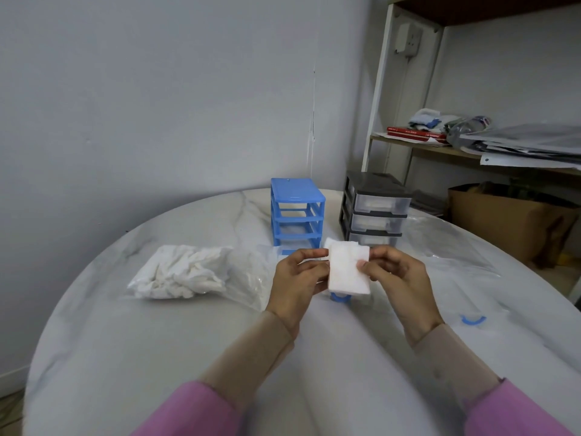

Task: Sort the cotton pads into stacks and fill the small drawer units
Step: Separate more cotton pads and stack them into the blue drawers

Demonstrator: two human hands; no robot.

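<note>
White cotton pads (348,270) pinched between fingers of left hand (297,283) and right hand (397,283).

Bare desk (195,335) lies open between the sleeves and towards the near edge. The bag of pads (185,272) blocks the left side. The blue drawer frame (297,212) and grey drawer unit (375,210) close off the rear; the gap between them appears passable
</note>
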